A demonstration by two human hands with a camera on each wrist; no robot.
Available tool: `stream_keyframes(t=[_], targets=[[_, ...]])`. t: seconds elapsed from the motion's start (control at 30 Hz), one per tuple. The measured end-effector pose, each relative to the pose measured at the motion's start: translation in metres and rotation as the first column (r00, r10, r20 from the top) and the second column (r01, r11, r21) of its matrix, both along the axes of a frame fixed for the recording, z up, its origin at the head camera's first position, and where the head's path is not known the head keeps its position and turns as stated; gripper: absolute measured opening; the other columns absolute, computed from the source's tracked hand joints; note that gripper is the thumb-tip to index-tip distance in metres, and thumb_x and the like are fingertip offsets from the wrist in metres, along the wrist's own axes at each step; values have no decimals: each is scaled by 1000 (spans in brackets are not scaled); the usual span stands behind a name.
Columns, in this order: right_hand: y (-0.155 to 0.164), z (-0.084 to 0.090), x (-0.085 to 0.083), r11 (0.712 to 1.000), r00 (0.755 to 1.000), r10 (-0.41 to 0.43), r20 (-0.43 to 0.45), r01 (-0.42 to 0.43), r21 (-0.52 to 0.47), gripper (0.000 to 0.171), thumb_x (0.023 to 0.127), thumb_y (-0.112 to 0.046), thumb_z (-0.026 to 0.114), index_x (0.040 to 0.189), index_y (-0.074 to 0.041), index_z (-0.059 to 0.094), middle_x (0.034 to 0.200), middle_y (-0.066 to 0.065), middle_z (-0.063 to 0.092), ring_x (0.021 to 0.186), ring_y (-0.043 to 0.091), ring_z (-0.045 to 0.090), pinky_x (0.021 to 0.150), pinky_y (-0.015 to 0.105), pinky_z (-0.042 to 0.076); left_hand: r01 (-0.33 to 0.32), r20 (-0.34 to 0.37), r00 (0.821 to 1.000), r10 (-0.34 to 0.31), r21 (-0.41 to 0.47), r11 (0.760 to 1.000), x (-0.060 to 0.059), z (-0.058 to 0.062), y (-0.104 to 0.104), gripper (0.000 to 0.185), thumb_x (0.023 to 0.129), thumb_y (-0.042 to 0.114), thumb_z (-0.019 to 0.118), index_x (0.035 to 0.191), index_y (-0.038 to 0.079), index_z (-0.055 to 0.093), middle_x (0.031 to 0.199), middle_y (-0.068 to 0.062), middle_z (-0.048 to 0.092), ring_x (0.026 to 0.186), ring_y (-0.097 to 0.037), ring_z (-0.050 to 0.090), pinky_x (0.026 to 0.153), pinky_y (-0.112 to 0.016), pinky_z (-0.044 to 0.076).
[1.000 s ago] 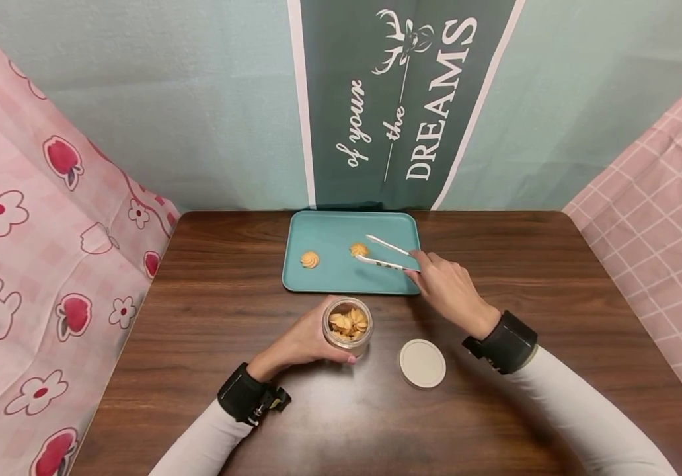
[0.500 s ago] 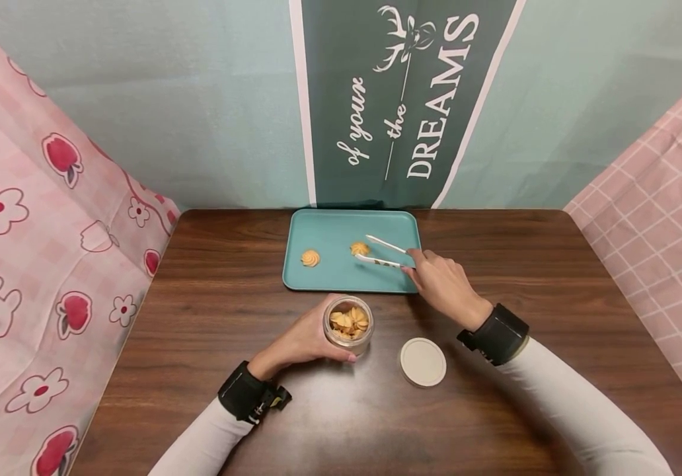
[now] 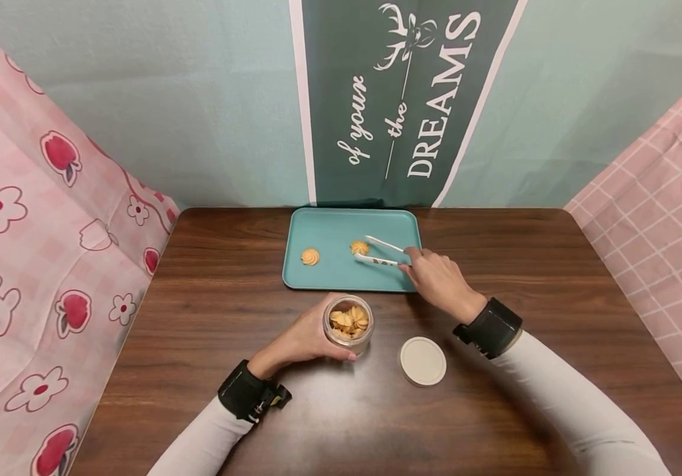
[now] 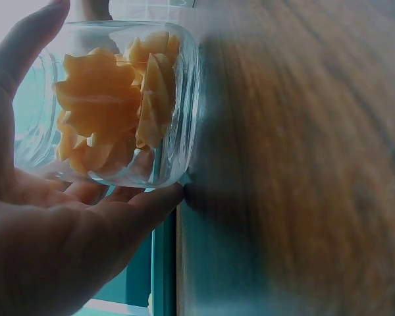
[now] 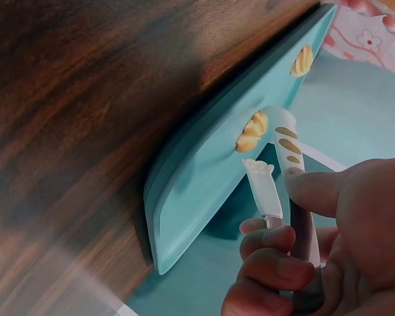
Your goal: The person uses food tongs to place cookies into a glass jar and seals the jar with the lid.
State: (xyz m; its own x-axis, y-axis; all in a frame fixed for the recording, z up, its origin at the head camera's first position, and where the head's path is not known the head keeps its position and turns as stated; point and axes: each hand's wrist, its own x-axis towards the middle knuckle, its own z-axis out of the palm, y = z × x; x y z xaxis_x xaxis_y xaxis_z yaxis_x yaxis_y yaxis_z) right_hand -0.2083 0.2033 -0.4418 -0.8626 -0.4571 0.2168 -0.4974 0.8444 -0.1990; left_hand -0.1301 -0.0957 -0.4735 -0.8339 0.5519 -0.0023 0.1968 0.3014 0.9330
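My left hand [image 3: 305, 338] grips a clear glass jar [image 3: 363, 341] in front of the tray, thumb on the near side. Piped butter cookies [image 4: 99, 99] show through the glass in the left wrist view. With my right hand [image 3: 441, 283] I hold white tongs [image 3: 378, 260] over the right half of the blue tray [image 3: 329, 228]. The tong arms are spread, their tips on either side of a swirled cookie [image 3: 359, 247]. In the right wrist view this cookie [image 5: 252, 131] lies right by the tips. Another cookie [image 3: 310, 256] sits farther left on the tray.
A round cream lid [image 3: 423, 361] lies on the brown wooden table [image 3: 234, 264], right of the jar. Behind the tray hangs a green cloth [image 3: 222, 132]. Pink cloths [image 3: 97, 198] flank both sides.
My right wrist and forearm have shifted slightly left, and the tong tips have edged a little left around the cookie. The left hand and jar stay in place.
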Motion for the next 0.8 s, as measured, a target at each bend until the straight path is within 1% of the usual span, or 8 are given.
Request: stream_keyframes(t=[0.13, 0.33, 0.47, 0.63, 0.8], targets=[[-2, -2, 0, 1000, 1000, -7, 23, 7, -1, 33, 105, -18, 68, 125, 8, 63, 78, 16, 59, 66, 36, 65, 53, 51, 54, 3, -3, 1000, -3, 7, 1000, 0, 0, 0, 96, 67, 20, 103, 147, 13, 50, 138, -6, 63, 128, -24, 59, 115, -42, 44], [-4, -4, -2, 1000, 999, -6, 47, 6, -11, 32, 105, -17, 67, 124, 9, 63, 75, 12, 57, 63, 31, 63, 51, 48, 53, 5, -5, 1000, -5, 15, 1000, 0, -3, 1, 95, 68, 21, 103, 146, 12, 51, 138, -7, 63, 127, -25, 59, 114, -39, 44], [-6, -5, -5, 1000, 999, -5, 48, 5, -16, 30, 105, -17, 67, 121, 9, 64, 73, 10, 55, 60, 29, 61, 49, 47, 51, 5, -3, 1000, -5, 15, 1000, 0, -2, 1, 96, 67, 21, 103, 147, 12, 50, 138, -6, 63, 128, -25, 59, 115, -40, 44], [-8, -5, -8, 1000, 997, -24, 78, 24, 1, 30, 106, -19, 65, 120, 8, 63, 72, 9, 54, 59, 29, 60, 49, 46, 50, 8, -1, 1000, -8, 13, 1000, 0, -1, 0, 97, 67, 20, 103, 147, 13, 50, 139, -6, 62, 128, -25, 59, 115, -42, 43], [-10, -6, -11, 1000, 995, -20, 98, 18, 22, 32, 108, -19, 63, 123, 8, 63, 71, 9, 55, 59, 27, 60, 49, 46, 51, 4, 0, 1000, -4, 4, 1000, 0, -1, 0, 97, 66, 20, 103, 147, 13, 50, 138, -5, 62, 128, -24, 59, 115, -41, 44]])
